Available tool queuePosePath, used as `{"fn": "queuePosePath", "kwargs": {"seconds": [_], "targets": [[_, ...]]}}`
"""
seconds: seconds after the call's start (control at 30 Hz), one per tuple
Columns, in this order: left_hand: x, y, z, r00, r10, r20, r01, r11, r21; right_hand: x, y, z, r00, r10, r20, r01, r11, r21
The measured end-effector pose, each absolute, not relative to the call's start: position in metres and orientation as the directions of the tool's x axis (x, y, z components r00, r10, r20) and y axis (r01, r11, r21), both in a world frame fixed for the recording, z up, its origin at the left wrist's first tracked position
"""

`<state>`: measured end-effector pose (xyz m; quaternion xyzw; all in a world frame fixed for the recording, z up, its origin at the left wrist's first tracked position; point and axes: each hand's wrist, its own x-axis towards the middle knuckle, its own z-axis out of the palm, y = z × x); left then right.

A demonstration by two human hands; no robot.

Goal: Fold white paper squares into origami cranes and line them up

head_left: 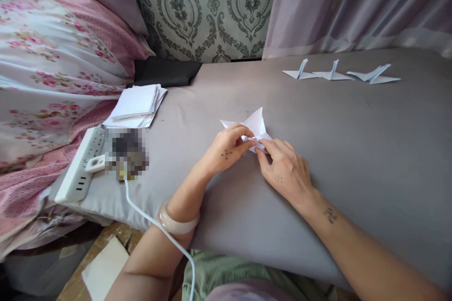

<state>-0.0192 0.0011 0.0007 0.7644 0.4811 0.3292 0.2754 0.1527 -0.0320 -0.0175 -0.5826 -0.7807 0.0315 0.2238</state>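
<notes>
A white sheet of folded paper [257, 123] with pointed corners lies on the grey cloth surface in front of me. My left hand [228, 146] pinches its near left part between thumb and fingers. From the right, my right hand [284, 164] grips the near edge, its thumb and forefinger close to the left fingertips. The paper's points stick out beyond my hands at the far side and the left; its near middle is partly hidden by my fingers.
Three folded paper figures [334, 71] stand in a row at the far right. At the left are a stack of white paper [136, 102], a black flat item [167, 71], a power strip [79, 169] and a blurred-out patch. A white cable [151, 218] crosses my left forearm.
</notes>
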Motion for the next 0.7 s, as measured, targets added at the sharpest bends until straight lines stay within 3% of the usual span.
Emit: {"fn": "queuePosePath", "kwargs": {"seconds": [0.17,0.7], "targets": [[-0.02,0.0,0.003,0.237,0.95,0.203,0.549,-0.303,0.779,0.152,-0.032,-0.017,-0.228,0.925,0.303,0.904,0.317,-0.289],[-0.018,-0.004,0.012,0.343,0.927,0.15,0.45,-0.302,0.84,0.145,-0.035,-0.015,-0.216,0.913,0.346,0.928,0.302,-0.217]]}}
